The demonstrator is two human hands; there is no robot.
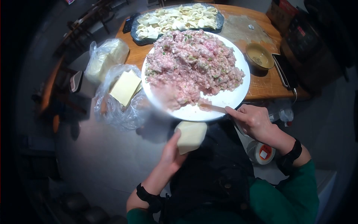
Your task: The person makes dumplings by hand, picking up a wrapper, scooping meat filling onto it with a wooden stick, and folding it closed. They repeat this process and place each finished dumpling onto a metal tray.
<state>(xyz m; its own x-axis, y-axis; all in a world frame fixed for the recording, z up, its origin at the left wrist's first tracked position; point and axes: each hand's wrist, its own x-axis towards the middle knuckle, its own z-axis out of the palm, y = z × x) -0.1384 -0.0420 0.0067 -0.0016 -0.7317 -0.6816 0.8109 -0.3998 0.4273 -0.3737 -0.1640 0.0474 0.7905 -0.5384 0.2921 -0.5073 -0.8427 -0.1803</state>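
A stack of pale square dough wrappers rests in my left hand, the thumb pressed over its edge, just below the plate's near rim. My right hand grips a flat wooden stick, whose far end touches the meat at the plate's near side. On the big white plate sits a large mound of minced meat filling flecked with green. Further wrappers lie on an opened plastic bag left of the plate.
Behind the plate, a tray holds many folded dumplings. A small bowl and a phone stand right on the wooden table. Another bagged wrapper stack sits left. A round tub is below my right wrist.
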